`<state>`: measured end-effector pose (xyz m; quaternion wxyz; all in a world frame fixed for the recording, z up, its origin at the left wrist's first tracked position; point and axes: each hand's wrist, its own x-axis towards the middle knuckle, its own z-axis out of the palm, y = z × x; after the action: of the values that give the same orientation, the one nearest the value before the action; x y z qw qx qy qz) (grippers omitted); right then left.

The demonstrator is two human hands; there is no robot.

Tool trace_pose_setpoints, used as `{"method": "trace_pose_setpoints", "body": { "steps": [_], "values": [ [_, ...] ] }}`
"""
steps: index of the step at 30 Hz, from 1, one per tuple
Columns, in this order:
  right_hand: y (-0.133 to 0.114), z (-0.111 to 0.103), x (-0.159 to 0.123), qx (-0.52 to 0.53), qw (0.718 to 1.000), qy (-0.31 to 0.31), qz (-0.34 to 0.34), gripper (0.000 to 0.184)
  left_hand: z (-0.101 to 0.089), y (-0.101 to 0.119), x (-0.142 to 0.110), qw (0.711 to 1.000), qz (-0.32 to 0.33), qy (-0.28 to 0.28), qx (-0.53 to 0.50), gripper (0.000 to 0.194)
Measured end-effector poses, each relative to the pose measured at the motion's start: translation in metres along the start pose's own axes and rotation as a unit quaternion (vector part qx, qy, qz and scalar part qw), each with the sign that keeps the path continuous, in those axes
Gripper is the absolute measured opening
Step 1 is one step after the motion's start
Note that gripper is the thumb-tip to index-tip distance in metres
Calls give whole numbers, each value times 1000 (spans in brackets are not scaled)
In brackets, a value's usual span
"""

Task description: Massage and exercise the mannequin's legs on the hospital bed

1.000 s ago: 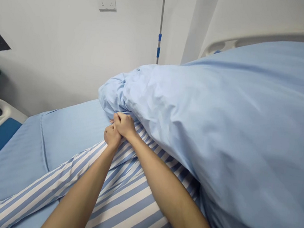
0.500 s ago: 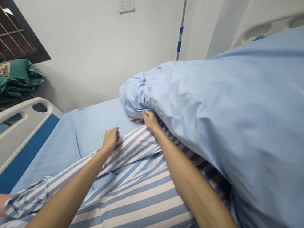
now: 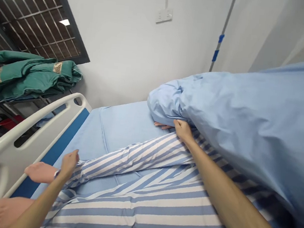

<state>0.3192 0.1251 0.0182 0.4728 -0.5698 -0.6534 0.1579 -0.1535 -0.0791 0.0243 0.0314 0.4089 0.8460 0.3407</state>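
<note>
There's the light-blue duvet (image 3: pixel 248 132), bunched and bulging across the right of the frame! Below it, a blue-and-white striped patient gown (image 3: pixel 135 214) sprawls over the lower middle, its sleeve (image 3: pixel 126 166) stretched toward lower left.

A hospital bed (image 3: pixel 50 157) with a white side rail (image 3: pixel 8 149) at nine o'clock carries a pale blue sheet (image 3: pixel 128 129). Blue-and-white striped cloth (image 3: pixel 140 215) lies on it at six o'clock, a bunched blue quilt (image 3: pixel 250 118) at three.

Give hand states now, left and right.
Left hand: closed on blue-striped fabric.
Right hand: closed on the blue-striped fabric, at the edge of the plain blue cover.
</note>
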Motion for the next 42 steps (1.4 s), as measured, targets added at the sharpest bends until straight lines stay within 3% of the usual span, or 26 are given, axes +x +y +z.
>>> {"method": "trace_pose_setpoints", "body": {
  "steps": [5,10,12,14,18,22,25,27,29,32,37,42],
  "values": [
    [-1,3,2,-60,998,-25,4,40,20,-12,-3,987,-9,-51,149,40],
    [-17,8,3,-245,962,-106,55,38,15,-19,-1,987,-4,-83,139,42],
    [-30,16,0,-304,939,-142,71,35,14,-21,-1,987,-14,-85,134,42],
    [-50,33,-6,-315,934,-157,65,32,13,-23,-1,988,-13,-91,127,42],
    [-123,96,-35,-217,967,-136,-10,35,13,-28,-1,990,-2,-97,106,41],
    [-226,186,-94,13,981,-167,-101,39,14,-34,1,997,1,-71,37,42],
    [-285,249,-153,160,963,-198,-91,40,15,-42,6,999,3,-34,-41,45],
    [-304,282,-189,209,955,-207,-37,40,16,-49,10,995,5,-6,-104,45],
    [-307,304,-217,205,962,-179,-8,38,15,-54,13,988,1,12,-156,45],
    [-299,317,-233,200,966,-161,-4,37,15,-57,12,983,21,7,-183,42],
    [-292,316,-225,235,953,-190,-4,37,14,-54,7,983,47,-10,-180,37],
    [-289,320,-220,288,936,-199,40,38,3,-42,19,950,-24,-1,-311,38]
  ]
}}
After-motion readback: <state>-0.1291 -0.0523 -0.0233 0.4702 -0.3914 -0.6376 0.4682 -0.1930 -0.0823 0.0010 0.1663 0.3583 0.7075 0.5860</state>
